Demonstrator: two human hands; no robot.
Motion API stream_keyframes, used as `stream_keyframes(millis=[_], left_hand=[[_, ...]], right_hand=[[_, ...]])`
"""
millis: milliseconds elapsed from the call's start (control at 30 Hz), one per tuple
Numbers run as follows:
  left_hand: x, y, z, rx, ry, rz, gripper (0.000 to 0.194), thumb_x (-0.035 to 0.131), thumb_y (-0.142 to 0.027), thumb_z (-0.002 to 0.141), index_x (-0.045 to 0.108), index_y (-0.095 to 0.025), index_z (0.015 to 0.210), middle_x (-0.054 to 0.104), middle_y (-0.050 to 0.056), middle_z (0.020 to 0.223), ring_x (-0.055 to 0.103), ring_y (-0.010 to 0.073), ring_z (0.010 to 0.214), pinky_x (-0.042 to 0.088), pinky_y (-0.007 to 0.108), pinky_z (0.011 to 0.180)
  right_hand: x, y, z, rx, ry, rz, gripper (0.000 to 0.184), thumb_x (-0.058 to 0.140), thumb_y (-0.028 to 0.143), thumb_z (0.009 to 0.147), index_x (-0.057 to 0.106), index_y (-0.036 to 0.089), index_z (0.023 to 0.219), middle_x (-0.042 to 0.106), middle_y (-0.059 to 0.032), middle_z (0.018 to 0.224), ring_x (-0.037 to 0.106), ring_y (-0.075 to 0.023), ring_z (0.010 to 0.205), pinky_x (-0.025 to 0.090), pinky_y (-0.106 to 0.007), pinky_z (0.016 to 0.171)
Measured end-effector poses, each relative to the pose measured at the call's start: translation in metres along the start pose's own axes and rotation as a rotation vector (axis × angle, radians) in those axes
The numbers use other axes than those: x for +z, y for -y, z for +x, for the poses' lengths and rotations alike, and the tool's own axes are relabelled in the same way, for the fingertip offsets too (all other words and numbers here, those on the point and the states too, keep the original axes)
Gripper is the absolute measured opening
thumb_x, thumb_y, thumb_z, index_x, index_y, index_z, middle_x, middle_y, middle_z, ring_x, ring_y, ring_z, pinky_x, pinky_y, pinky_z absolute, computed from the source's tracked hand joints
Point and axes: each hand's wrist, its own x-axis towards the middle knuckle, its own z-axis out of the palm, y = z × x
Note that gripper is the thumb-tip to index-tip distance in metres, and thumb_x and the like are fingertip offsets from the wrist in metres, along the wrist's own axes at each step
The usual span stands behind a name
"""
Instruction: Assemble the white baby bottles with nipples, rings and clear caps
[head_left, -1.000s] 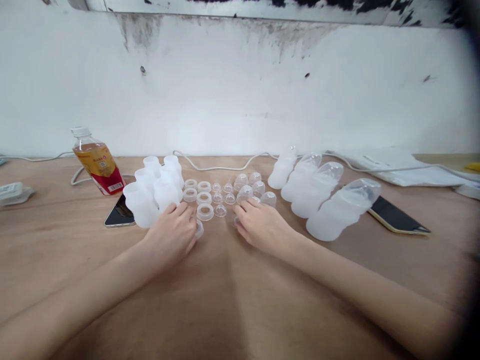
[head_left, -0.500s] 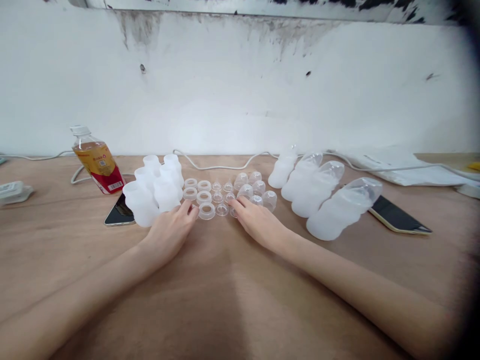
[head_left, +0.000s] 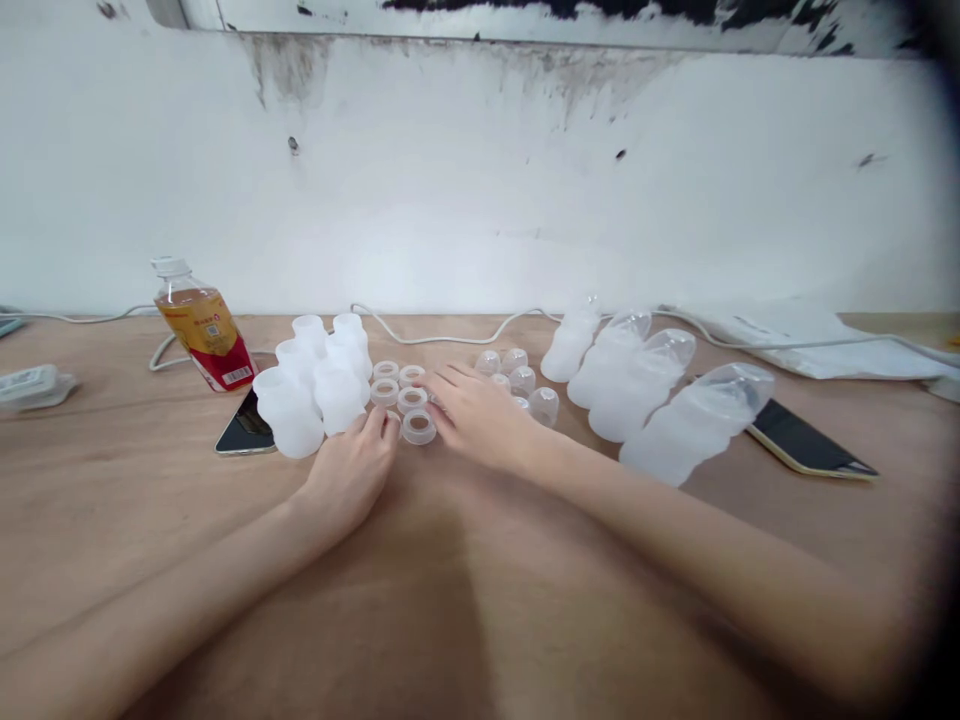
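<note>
On the worktop [head_left: 135,470], from its left edge, stand one drink bottle [head_left: 206,335] and six open white bottles [head_left: 336,395]. Five clear rings [head_left: 412,408] show plainly toward the back edge; the left hand [head_left: 351,475] bends beside them, the right hand [head_left: 480,415] reaches over, and I can't tell what either grip holds. Rightward come six clear domes [head_left: 523,380], then four capped bottles [head_left: 630,397].

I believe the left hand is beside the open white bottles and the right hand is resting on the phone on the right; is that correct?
Not quite: the head view shows the right hand away from the phone on the right, in the middle beside the translucent rings. The left hand is indeed beside the open white bottles.
</note>
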Motion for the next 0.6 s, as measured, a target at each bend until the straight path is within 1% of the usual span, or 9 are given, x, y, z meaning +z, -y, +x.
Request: stream_keyframes(millis=[67, 167, 267, 333, 400, 467, 533, 567, 600], left_hand=[[0.001, -0.002, -0.001, 0.007, 0.007, 0.021, 0.025, 0.030, -0.002, 0.079, 0.051, -0.009, 0.091, 0.055, 0.012, 0.088, 0.056, 0.0236, 0.078, 0.047, 0.028, 0.047], [0.003, -0.003, -0.003, 0.017, 0.005, 0.032, 0.029, 0.030, 0.002, 0.076, 0.051, -0.007, 0.093, 0.054, 0.012, 0.087, 0.056, 0.0237, 0.076, 0.048, 0.030, 0.048], [0.004, -0.003, -0.005, 0.022, -0.005, 0.032, 0.031, 0.030, 0.002, 0.076, 0.051, -0.006, 0.097, 0.054, 0.013, 0.089, 0.057, 0.0236, 0.076, 0.048, 0.030, 0.048], [0.004, -0.003, -0.005, 0.023, -0.011, 0.040, 0.030, 0.030, 0.002, 0.076, 0.052, -0.007, 0.096, 0.054, 0.012, 0.088, 0.057, 0.0233, 0.075, 0.048, 0.029, 0.047], [0.004, -0.003, -0.006, 0.013, -0.019, 0.052, 0.030, 0.030, 0.002, 0.076, 0.053, -0.007, 0.094, 0.054, 0.012, 0.087, 0.057, 0.0229, 0.074, 0.048, 0.029, 0.047], [0.003, -0.004, -0.006, 0.002, -0.023, 0.065, 0.033, 0.030, 0.003, 0.076, 0.053, -0.007, 0.097, 0.054, 0.013, 0.091, 0.057, 0.0227, 0.075, 0.048, 0.029, 0.046], [0.002, -0.004, -0.006, -0.005, -0.018, 0.080, 0.035, 0.030, 0.003, 0.075, 0.051, -0.008, 0.102, 0.054, 0.014, 0.099, 0.057, 0.0226, 0.078, 0.049, 0.027, 0.046], [0.002, -0.004, -0.006, -0.005, -0.014, 0.087, 0.036, 0.030, 0.002, 0.076, 0.050, -0.008, 0.105, 0.053, 0.015, 0.103, 0.057, 0.0223, 0.080, 0.049, 0.027, 0.047], [0.002, -0.004, -0.006, -0.006, -0.012, 0.095, 0.037, 0.031, 0.001, 0.076, 0.049, -0.008, 0.107, 0.052, 0.015, 0.106, 0.057, 0.0221, 0.082, 0.050, 0.026, 0.048]], right_hand=[[0.008, 0.000, 0.022, -0.037, 0.066, 0.066, 0.029, 0.037, 0.012, 0.082, 0.049, 0.015, 0.108, 0.059, -0.0098, 0.103, 0.051, -0.0204, 0.099, 0.041, -0.032, 0.083], [0.025, -0.003, 0.044, -0.084, 0.145, 0.143, 0.035, 0.041, 0.007, 0.076, 0.051, 0.022, 0.107, 0.059, -0.0069, 0.108, 0.051, -0.0197, 0.103, 0.038, -0.034, 0.089], [0.034, -0.006, 0.051, -0.048, 0.221, 0.220, 0.042, 0.041, 0.006, 0.074, 0.050, 0.028, 0.109, 0.060, -0.0023, 0.109, 0.054, -0.0182, 0.102, 0.039, -0.036, 0.088], [0.034, -0.006, 0.049, -0.031, 0.250, 0.248, 0.045, 0.039, 0.005, 0.075, 0.047, 0.029, 0.113, 0.060, -0.0004, 0.109, 0.053, -0.0167, 0.102, 0.039, -0.035, 0.088], [0.029, -0.006, 0.048, -0.047, 0.244, 0.223, 0.045, 0.035, 0.005, 0.077, 0.044, 0.029, 0.115, 0.059, 0.0000, 0.110, 0.052, -0.0150, 0.103, 0.036, -0.035, 0.091], [0.018, -0.006, 0.046, -0.077, 0.213, 0.157, 0.044, 0.034, 0.004, 0.077, 0.044, 0.025, 0.115, 0.058, -0.0005, 0.112, 0.051, -0.0146, 0.104, 0.033, -0.035, 0.094], [-0.001, -0.008, 0.041, -0.073, 0.173, 0.081, 0.041, 0.037, 0.005, 0.077, 0.045, 0.020, 0.114, 0.056, -0.0031, 0.115, 0.051, -0.0165, 0.103, 0.030, -0.038, 0.095], [-0.013, -0.011, 0.037, -0.046, 0.149, 0.051, 0.039, 0.037, 0.006, 0.077, 0.045, 0.016, 0.114, 0.054, -0.0061, 0.115, 0.051, -0.0184, 0.103, 0.028, -0.041, 0.096], [-0.026, -0.016, 0.030, 0.012, 0.122, -0.029, 0.038, 0.037, 0.008, 0.078, 0.045, 0.014, 0.115, 0.054, -0.0077, 0.114, 0.051, -0.0193, 0.102, 0.028, -0.041, 0.096]])
